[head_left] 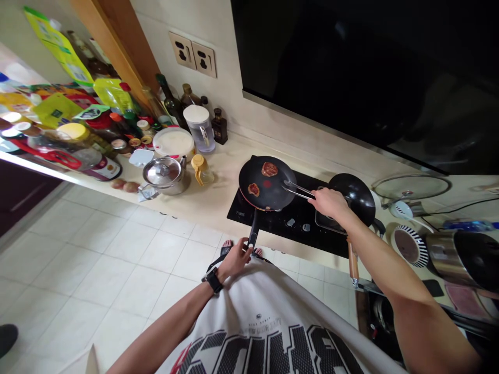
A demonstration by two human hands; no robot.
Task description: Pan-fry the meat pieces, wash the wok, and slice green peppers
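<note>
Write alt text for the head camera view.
A person's left hand holds the handle of a black frying pan containing two browned pieces of meat on a black cooktop. Their right hand holds metal tongs over the pan. A black wok stands alongside.

Bottled condiments [171, 101] and a lidded steel pot [163, 176] line the kitchen surface [218, 202]; a black wok [349, 197] sits on the cooktop [323, 241].

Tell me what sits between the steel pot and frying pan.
The head view shows a yellow-lidded glass jug on the counter between the steel pot and the frying pan.
</note>
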